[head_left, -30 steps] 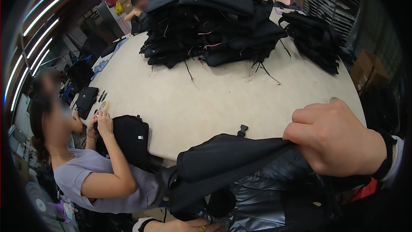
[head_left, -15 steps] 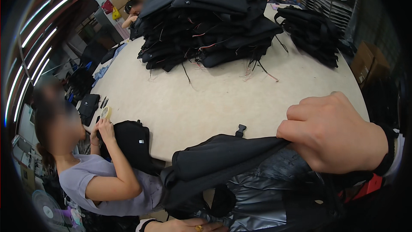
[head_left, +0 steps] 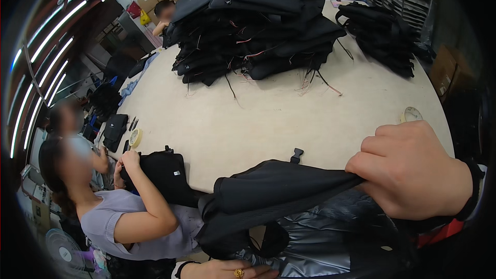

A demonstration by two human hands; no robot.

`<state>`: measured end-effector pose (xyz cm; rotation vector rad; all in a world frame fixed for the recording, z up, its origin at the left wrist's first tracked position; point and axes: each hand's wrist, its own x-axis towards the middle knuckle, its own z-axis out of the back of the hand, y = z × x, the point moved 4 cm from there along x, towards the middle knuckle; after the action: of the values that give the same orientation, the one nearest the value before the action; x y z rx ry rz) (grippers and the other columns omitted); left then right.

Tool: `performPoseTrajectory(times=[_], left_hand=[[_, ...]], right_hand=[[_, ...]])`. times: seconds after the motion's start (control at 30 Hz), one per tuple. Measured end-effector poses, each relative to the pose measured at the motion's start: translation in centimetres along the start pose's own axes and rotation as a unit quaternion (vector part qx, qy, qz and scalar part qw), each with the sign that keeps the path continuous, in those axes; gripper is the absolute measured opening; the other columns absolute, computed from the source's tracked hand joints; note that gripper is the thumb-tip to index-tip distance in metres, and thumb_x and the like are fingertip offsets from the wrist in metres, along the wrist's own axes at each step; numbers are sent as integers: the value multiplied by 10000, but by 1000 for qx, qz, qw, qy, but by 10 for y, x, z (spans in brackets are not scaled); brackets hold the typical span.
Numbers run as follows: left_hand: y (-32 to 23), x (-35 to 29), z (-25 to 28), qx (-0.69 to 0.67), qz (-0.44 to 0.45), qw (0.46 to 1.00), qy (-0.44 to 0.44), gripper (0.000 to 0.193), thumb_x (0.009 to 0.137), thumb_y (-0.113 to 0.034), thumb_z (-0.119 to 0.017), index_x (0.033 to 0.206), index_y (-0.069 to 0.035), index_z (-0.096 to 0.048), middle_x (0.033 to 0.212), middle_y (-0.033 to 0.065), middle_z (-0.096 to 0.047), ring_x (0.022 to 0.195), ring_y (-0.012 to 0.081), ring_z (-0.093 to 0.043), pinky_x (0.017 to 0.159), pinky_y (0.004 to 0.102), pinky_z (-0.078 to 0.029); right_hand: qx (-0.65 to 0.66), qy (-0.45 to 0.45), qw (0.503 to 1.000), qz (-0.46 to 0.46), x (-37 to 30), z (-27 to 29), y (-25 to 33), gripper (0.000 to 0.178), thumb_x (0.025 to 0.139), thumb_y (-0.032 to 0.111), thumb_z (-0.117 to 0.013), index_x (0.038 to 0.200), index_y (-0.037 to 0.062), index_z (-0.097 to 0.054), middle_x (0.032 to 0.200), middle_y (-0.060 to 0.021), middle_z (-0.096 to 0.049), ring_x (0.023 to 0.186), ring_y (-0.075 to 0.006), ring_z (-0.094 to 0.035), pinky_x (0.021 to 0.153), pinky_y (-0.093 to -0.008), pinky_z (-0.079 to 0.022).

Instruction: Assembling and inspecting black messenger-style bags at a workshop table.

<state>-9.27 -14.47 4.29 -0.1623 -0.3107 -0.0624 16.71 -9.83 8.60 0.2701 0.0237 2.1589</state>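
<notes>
My right hand [head_left: 413, 173] pinches the edge of a black fabric bag [head_left: 274, 186], stretching its flap taut above the table's near edge. Inside, a shiny dark lining [head_left: 320, 240] shows, wrinkled, beside a round opening. A black plastic buckle [head_left: 296, 155] sticks up past the far edge of the flap. At the bottom of the view my left hand [head_left: 227, 269], with a gold ring, grips the bag's lower edge; its fingertips are partly hidden. A roll of pale tape [head_left: 412, 115] lies on the table just beyond my right hand.
A tall stack of black bags [head_left: 258, 36] with loose threads stands on the pale table [head_left: 279, 119]; a smaller pile [head_left: 380, 36] is at far right. At left, a co-worker in a lilac top [head_left: 147, 222] handles another black bag [head_left: 160, 175] near a yellow tape roll [head_left: 135, 137].
The view has shifted slightly, uncovering the tape roll beyond my right hand and a second person at left. Both hands keep their hold on the bag.
</notes>
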Motion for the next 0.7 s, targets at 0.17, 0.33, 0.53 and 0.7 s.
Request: performPoseTrajectory(times=[0.17, 0.33, 0.53, 0.7], left_hand=[[-1, -1, -3, -3, 3, 1000, -5, 207, 851, -133, -622, 1032, -57, -685, 1029, 96, -720, 888, 155, -682, 674, 241, -468], [-4, 2, 0, 3, 40, 999, -28, 204, 840, -127, -646, 1020, -42, -690, 1014, 99, -724, 905, 175, -688, 632, 251, -427], [2, 5, 4, 13, 32, 995, -93, 225, 784, -128, -699, 1001, -67, -701, 950, 49, -733, 810, 140, -666, 605, 242, -406], [9, 7, 2, 11, 34, 993, -112, 221, 764, -125, -701, 977, -69, -711, 917, 40, -727, 785, 134, -654, 601, 241, -408]], right_hand=[[3, -6, 1000, -3, -2, 2, 0, 244, 640, 125, -780, 846, 96, -652, 705, -23, -584, 689, -228, -599, 551, -357, -432], [44, 66, 997, -17, -3, 2, -13, 223, 769, 212, -758, 923, 79, -664, 775, -44, -625, 755, -255, -621, 616, -373, -473], [184, 163, 960, -131, -18, -32, -71, 479, 1003, 462, -499, 1097, 18, -653, 935, -167, -660, 977, -337, -623, 863, -422, -490], [137, 238, 930, -243, -53, -97, -115, 565, 975, 539, -512, 1146, 12, -627, 984, -182, -669, 981, -346, -637, 872, -422, -491]])
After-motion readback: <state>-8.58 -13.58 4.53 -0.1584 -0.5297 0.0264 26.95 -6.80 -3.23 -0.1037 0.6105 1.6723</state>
